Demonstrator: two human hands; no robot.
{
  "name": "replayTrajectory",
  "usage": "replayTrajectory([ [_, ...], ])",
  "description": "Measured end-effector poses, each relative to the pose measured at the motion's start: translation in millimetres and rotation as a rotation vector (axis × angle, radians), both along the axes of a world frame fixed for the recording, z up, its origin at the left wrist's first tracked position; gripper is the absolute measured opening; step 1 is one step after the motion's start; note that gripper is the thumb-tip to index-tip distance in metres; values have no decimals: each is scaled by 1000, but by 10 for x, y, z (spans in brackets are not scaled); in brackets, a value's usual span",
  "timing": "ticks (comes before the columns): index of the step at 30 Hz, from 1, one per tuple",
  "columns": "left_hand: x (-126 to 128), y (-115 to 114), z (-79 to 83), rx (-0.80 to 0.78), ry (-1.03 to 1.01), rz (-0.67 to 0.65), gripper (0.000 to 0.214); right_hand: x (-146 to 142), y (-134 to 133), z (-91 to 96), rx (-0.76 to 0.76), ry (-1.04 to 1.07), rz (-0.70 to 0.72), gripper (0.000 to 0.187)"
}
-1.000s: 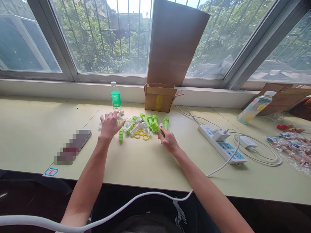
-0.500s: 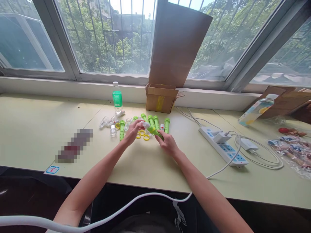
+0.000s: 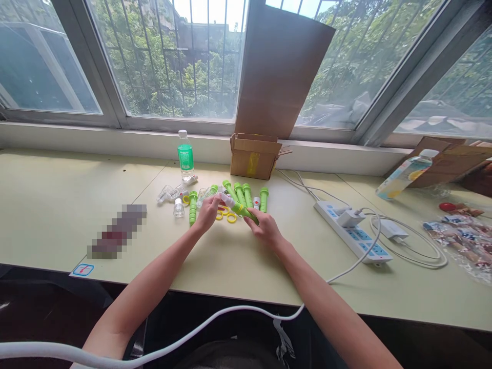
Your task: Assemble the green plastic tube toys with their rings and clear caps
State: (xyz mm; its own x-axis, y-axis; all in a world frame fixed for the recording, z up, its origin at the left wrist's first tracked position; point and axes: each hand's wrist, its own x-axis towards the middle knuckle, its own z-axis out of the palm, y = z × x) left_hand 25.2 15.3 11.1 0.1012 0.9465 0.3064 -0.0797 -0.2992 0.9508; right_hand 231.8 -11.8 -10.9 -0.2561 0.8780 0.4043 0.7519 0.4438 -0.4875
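My right hand [image 3: 266, 228] is closed round the lower end of a green plastic tube [image 3: 241, 209], held tilted above the table with its white end piece [image 3: 227, 199] pointing up and left. With pinched fingers, my left hand [image 3: 208, 212] grips at the tip of that white piece; the fingertips partly hide it. Beneath and beside the hands are several yellow rings [image 3: 231, 218]. More green tubes [image 3: 239, 195] stand or lie just behind, and another green tube [image 3: 192, 208] is left of my left hand. A clear plastic cap [image 3: 179, 208] sits farther left.
Clear plastic parts [image 3: 166, 193] lie near a green-labelled water bottle [image 3: 186, 158]. A cardboard box [image 3: 254, 159] stands against the window ledge. To the right are a power strip [image 3: 355, 233] with white cables, a tilted bottle [image 3: 407, 174] and bagged items [image 3: 467, 241]. A white cable crosses the table's front edge.
My left hand has shifted slightly left and its fingers have turned at the white end, so more of the white piece shows. My right hand keeps its hold on the green tube.
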Motion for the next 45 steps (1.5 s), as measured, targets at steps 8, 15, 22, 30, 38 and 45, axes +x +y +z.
replayTrajectory([
  [8, 18, -40, 5, -19, 38, -76, 38, -3, -30, 36, 27, 31, 8, 34],
  [15, 14, -23, -15, -50, 29, -128, 38, 10, -27, 15, 29, 76, 37, 37],
  [22, 5, -7, -39, -34, -2, -131, 43, 25, -15, 3, 39, 46, 9, 26],
  [30, 1, -2, -46, -17, 29, -144, 42, 4, -36, 42, 15, -43, 14, 25],
  [38, 41, -47, -52, 0, 15, -189, 46, -15, -55, 59, -88, 36, 79, 33],
  [45, 69, -85, -6, 66, 72, -105, 46, -43, -61, 60, -25, 96, 40, 22],
])
